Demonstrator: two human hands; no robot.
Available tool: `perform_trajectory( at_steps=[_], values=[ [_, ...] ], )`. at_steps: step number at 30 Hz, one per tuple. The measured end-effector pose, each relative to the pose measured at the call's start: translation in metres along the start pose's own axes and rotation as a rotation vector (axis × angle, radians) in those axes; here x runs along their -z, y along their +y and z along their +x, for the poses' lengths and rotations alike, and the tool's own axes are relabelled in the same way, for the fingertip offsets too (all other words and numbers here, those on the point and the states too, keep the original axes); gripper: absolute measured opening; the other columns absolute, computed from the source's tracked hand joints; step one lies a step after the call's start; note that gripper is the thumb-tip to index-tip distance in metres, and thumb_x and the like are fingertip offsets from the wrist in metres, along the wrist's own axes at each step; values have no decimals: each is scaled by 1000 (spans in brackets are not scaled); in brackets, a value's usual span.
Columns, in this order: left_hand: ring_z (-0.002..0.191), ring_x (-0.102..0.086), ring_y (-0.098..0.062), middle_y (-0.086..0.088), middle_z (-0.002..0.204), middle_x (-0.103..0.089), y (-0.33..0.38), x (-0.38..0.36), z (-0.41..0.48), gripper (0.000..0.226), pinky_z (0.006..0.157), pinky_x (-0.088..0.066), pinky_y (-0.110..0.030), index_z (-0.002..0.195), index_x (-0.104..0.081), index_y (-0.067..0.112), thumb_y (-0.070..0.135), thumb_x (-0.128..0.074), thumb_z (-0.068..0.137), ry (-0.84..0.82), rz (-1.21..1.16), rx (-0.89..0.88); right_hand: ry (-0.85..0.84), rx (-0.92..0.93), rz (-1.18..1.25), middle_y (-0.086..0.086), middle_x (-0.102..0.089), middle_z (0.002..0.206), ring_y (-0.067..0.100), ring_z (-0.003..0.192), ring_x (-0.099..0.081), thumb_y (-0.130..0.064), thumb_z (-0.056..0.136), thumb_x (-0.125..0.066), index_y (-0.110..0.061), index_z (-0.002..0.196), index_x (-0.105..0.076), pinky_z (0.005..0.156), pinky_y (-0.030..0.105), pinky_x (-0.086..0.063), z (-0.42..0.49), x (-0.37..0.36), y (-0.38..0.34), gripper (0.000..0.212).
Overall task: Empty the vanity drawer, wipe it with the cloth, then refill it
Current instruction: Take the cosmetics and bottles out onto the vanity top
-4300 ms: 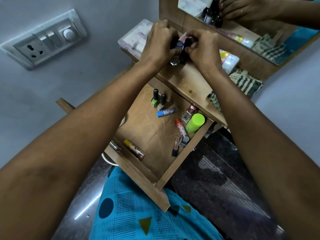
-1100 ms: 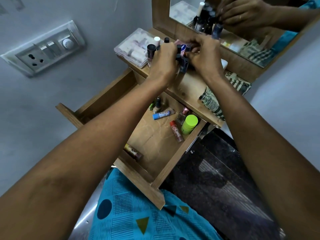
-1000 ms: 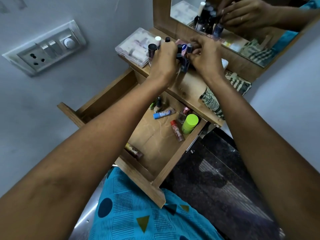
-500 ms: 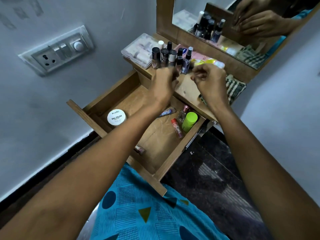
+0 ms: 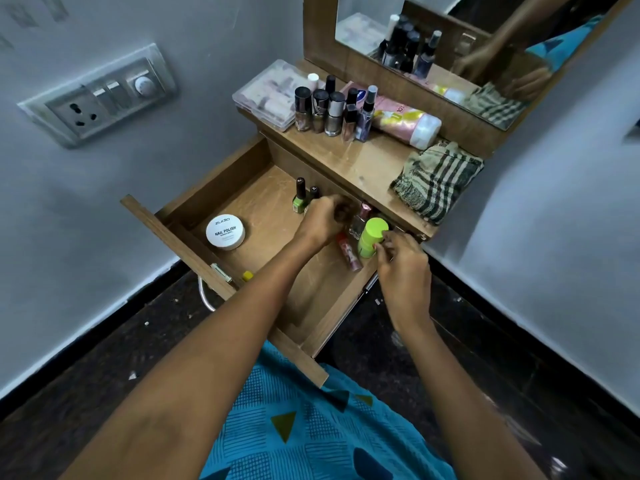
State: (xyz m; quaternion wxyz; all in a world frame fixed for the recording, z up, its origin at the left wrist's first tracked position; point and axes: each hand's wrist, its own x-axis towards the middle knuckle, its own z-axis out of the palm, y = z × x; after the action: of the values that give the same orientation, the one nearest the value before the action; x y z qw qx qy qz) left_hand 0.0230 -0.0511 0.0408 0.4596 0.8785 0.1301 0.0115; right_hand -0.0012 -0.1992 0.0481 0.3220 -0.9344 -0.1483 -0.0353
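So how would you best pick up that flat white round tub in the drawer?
The white tub sits flat, lid up, low and wide, with bare drawer floor around it. I'd come straight down from above and span its round side wall with thumb and fingers.

Two pale grey painted walls [image 5: 86, 209] meet in a corner, the left one carrying a switch panel [image 5: 100, 95] with a socket, two switches and a round dial. A wooden counter [image 5: 367, 164] fills the corner, and a mirror [image 5: 367, 8] in a matching wooden frame stands along its back edge. The floor [image 5: 554, 410] is dark speckled stone with a black skirting band [image 5: 145, 299] along the wall foot, and the light is dim and even, with a faint sheen on the counter top.
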Motion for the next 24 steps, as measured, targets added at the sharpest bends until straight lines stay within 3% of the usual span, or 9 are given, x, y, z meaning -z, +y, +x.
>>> perform_trajectory(
  at_steps=[4,7,12,17,20,24],
  values=[
    [105,-62,-25,-18,114,-65,-5,-5,9,37,75,-40,-7,113,-60,-3,-13,-52,78,-55,-4,-22,8,-71,23,16,-55,124,28,116,-51,-13,87,-61,1,127,-49,98,33,-42,2,-12,2,45],
    [96,-60,-18,-20,111,-64,-11,-6,12,35,69,-42,1,111,-58,-6,-15,-56,77,-92,-63,-20,16,-118,47,15,-55,125,27,120,-48,-16,84,-64,0,130,-45,99,30,-39,6,-20,1,53],
    [101,-61,-30,-21,112,-61,-16,-9,15,39,74,-47,-13,114,-52,-7,-10,-62,77,-169,-61,-36,61,-76,-30,12,-61,122,26,118,-52,-13,79,-69,-3,125,-52,106,32,-29,11,-29,0,50],
    [101,-59,-33,-21,119,-57,-20,-5,15,47,83,-48,-31,121,-49,-6,-7,-64,77,-226,28,-127,17,-87,5,11,-63,120,25,115,-54,-14,75,-73,-6,124,-55,102,31,-34,17,-27,2,52],
    [108,-56,-32,-21,121,-57,-21,-3,15,48,85,-42,-21,121,-50,-7,-6,-65,76,-224,79,-184,-28,-78,34,12,-64,118,26,114,-55,-14,73,-75,-7,122,-57,98,33,-39,20,-23,4,52],
    [112,-53,-30,-22,118,-58,-23,2,15,41,92,-38,-25,114,-59,-5,-3,-68,74,-247,144,-224,-105,-63,64,13,-63,119,26,113,-56,-9,73,-74,-7,123,-56,98,39,-45,23,-20,6,53]
  ],
)
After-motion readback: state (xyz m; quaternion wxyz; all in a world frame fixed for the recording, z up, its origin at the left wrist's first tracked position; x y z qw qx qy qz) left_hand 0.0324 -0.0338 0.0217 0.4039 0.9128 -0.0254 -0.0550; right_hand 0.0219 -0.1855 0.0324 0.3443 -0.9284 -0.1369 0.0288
